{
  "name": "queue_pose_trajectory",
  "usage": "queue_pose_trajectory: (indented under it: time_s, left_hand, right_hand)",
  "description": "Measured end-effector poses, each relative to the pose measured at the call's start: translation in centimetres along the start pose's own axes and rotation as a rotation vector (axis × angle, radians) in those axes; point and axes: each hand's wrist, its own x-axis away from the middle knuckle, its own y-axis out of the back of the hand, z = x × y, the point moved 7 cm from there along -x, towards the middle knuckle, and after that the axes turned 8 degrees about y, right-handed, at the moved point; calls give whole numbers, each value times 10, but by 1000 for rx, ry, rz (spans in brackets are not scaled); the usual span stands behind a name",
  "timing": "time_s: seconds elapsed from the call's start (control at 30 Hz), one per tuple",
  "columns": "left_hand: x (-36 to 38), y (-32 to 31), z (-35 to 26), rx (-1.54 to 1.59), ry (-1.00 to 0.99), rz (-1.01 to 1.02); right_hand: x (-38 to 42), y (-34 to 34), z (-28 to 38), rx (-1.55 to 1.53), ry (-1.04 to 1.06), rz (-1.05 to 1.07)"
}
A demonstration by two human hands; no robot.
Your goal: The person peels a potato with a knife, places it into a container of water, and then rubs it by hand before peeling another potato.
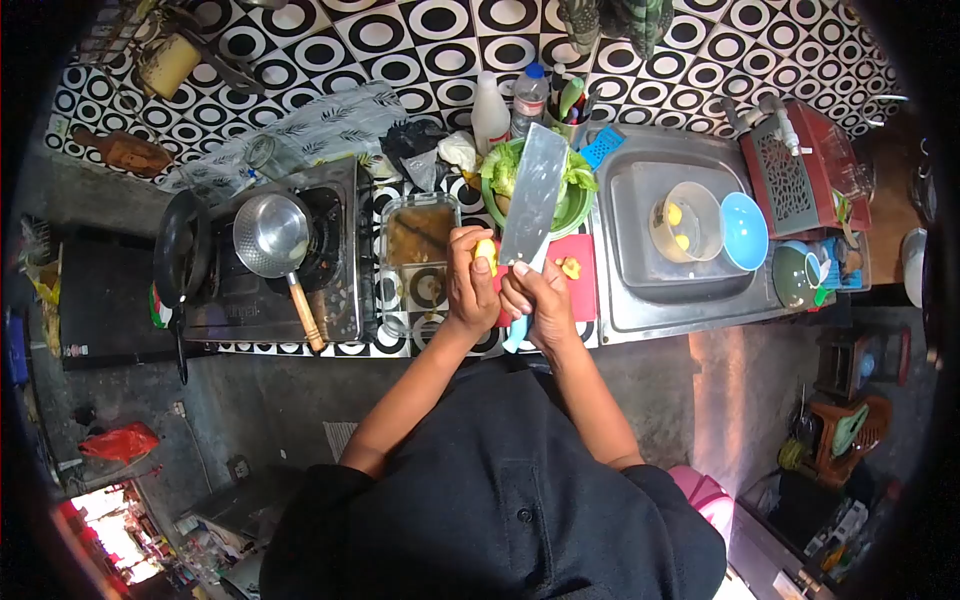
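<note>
My left hand (470, 285) is closed around a small yellow peeled piece of food (486, 254); its exact kind I cannot make out. In my right hand (542, 303) is a wide-bladed kitchen knife (535, 190) with a light blue handle, its blade tilted up and away from me. Both hands are close together over a red cutting board (583, 300). Yellow-brown scraps (569, 267) lie on the board, just right of the blade. Behind the board, the blade partly covers a green bowl (572, 220) of leafy greens (580, 172).
Left of the board is a clear container (421, 208) with brown contents. A gas stove (335, 290) holds a wood-handled saucepan (270, 240). At right, a steel sink (625, 315) contains a tub (668, 245) with yellow pieces and a blue bowl (745, 235). Bottles (490, 115) stand behind.
</note>
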Motion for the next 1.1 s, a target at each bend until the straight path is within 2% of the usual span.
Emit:
queue_pose_trajectory:
  time_s: [0.07, 0.2, 0.33, 0.47, 0.6, 0.8, 1.03, 1.1]
  left_hand:
    - [0, -3, 1, -30, 17, -9]
    - [2, -12, -3, -44, 53, -11]
    - [4, -18, -5, -65, 59, -42]
    - [4, -19, -13, -97, 16, -100]
    - [2, -11, -22, -173, -19, -139]
    - [7, 1, -20, -161, -68, -144]
    - [22, 41, -19, -84, -50, -113]
    - [30, 54, -17, -75, -14, -94]
  right_hand:
    - [-1, 4, 8, -50, 7, 17]
    - [-9, 30, 21, 455, 139, -70]
    - [-19, 22, 39, 650, 244, 51]
    - [-32, 14, 46, 670, 337, 131]
    - [-32, -1, 49, 750, 302, 204]
    - [-24, -12, 40, 860, 405, 213]
    - [-1, -29, 5, 780, 280, 233]
    - [7, -41, -4, 794, 345, 256]
